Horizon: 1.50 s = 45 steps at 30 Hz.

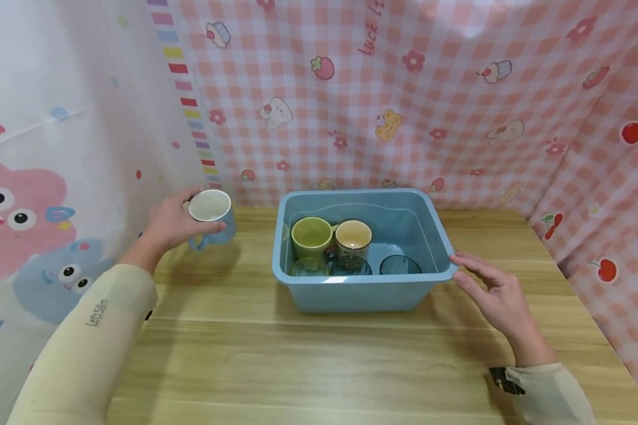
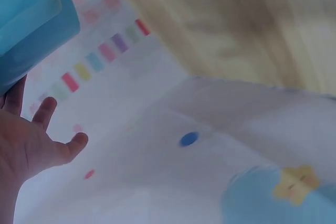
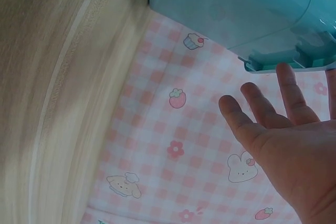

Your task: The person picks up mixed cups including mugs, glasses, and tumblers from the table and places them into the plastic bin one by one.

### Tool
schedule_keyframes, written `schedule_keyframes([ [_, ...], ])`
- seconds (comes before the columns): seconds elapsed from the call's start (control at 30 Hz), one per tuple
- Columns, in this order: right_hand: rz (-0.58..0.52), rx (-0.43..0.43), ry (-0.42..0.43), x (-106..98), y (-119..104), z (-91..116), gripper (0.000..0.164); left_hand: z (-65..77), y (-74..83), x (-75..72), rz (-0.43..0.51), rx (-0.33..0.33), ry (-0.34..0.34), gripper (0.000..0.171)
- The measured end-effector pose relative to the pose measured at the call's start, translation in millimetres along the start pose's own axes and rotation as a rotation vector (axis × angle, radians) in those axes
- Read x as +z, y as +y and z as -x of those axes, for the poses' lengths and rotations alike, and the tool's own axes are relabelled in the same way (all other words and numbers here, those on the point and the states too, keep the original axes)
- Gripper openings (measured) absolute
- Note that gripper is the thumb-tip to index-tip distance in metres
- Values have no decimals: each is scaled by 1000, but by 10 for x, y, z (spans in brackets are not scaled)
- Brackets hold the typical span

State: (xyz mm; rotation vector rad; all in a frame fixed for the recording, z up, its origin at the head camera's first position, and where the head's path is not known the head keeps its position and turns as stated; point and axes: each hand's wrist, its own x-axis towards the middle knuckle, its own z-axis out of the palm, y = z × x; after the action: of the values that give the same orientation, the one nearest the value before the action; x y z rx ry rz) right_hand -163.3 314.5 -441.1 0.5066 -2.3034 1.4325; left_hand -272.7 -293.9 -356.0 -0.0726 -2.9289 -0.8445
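On the left in the head view, my left hand [image 1: 172,221] grips a light blue mug [image 1: 224,235] with a white inside, thumb and fingers around its upper body. Its handle points toward me; whether its base touches the table I cannot tell. The left wrist view shows the same mug [image 2: 39,19] beside the hand [image 2: 26,145]. My right hand [image 1: 497,295] touches the right rim of a blue plastic bin [image 1: 361,295], its fingers [image 3: 294,98] fairly straight. Inside the bin stand a green mug [image 1: 312,236] and a cream mug [image 1: 353,235] with a dark rim.
Along the bin's near wall sit see-through glasses: a greenish one [image 1: 309,268] and two darker ones, one in the middle [image 1: 351,267] and one to the right [image 1: 400,265]. The wooden table [image 1: 308,360] meets a pink checked curtain [image 1: 324,141] behind.
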Motion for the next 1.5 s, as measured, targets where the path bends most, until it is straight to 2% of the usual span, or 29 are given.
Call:
schedule_keyframes([
  [0.13, 3, 3, -5, -6, 19, 15, 34, -55, 144, -100, -4, 25, -16, 98],
  [0.4, -15, -13, -3, -17, 19, 2, 34, -246, 588, -384, 34, 98, -139, 101],
  [0.7, -24, 22, -19, -7, 25, 8, 34, -474, 1155, -437, -16, 232, -243, 94],
  [0.87, -38, 16, -8, -5, 31, 12, 34, -582, 1472, -386, 8, 316, -308, 94],
  [1.07, -52, 7, 4, -7, 22, -4, 34, -658, 1836, -259, 4, 365, -388, 89],
  [1.3, -38, 13, 2, -12, 22, 6, 34, -735, 2208, -23, 32, 468, -467, 81],
  [1.5, -41, 6, -7, -10, 34, 2, 34, -784, 2500, 222, 29, 555, -547, 85],
])
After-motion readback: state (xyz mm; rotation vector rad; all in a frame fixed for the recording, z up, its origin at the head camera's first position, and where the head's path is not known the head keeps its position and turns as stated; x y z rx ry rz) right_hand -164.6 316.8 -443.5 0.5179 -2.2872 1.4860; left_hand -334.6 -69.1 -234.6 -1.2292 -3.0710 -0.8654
